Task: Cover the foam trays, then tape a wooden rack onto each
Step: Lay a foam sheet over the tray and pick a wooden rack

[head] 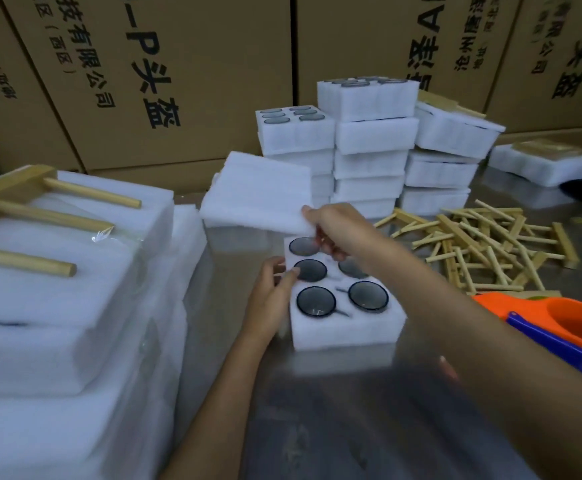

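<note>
White foam tray point(345, 327) holds round dark-rimmed glass discs point(367, 295).

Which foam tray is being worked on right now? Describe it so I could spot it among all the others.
Start at the shiny metal table and look between the person's two arms. The foam tray sits alone there, the left hand touching its left edge, the right hand holding a foam sheet above it. Unlike the stacked trays behind, its round dark glass pieces lie uncovered up close.
</note>
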`<move>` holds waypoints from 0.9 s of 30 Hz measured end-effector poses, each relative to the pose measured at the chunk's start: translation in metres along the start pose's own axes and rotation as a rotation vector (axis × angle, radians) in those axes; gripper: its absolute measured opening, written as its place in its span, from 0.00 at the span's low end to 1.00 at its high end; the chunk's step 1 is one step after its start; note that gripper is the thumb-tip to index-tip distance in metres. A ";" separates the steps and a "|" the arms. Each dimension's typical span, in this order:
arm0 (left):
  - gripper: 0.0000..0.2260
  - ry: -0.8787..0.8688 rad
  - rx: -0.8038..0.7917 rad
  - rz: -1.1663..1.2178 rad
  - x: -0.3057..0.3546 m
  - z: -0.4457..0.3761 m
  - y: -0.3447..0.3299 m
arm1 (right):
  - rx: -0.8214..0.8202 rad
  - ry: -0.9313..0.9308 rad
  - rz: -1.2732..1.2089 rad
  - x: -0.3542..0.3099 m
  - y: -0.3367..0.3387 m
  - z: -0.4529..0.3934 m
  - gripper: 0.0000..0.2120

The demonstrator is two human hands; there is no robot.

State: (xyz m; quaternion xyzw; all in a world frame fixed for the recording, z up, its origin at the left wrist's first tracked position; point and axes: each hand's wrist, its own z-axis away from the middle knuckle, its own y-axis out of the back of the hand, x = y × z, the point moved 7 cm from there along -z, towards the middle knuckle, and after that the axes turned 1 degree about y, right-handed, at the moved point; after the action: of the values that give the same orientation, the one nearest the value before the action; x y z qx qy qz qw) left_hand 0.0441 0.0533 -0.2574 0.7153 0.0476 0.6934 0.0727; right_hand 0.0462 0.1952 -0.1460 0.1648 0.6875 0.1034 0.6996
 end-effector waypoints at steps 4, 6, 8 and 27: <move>0.12 0.075 0.210 0.227 -0.009 -0.007 0.019 | -0.099 -0.147 0.233 0.049 0.062 0.047 0.22; 0.14 0.091 0.232 0.336 -0.002 -0.003 0.024 | -0.148 -0.179 0.356 0.068 0.077 0.063 0.21; 0.15 0.038 0.229 0.304 0.014 -0.001 0.025 | -0.198 -0.176 0.442 0.079 0.081 0.073 0.20; 0.27 -0.355 -0.461 -1.193 0.058 0.003 -0.112 | 0.142 -0.234 1.026 0.083 0.186 0.015 0.16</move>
State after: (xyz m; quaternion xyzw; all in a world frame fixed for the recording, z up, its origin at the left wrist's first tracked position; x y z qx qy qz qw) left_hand 0.0530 0.1735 -0.2198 0.6358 0.2730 0.3985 0.6021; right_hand 0.0794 0.3964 -0.1541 0.5374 0.4413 0.3664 0.6182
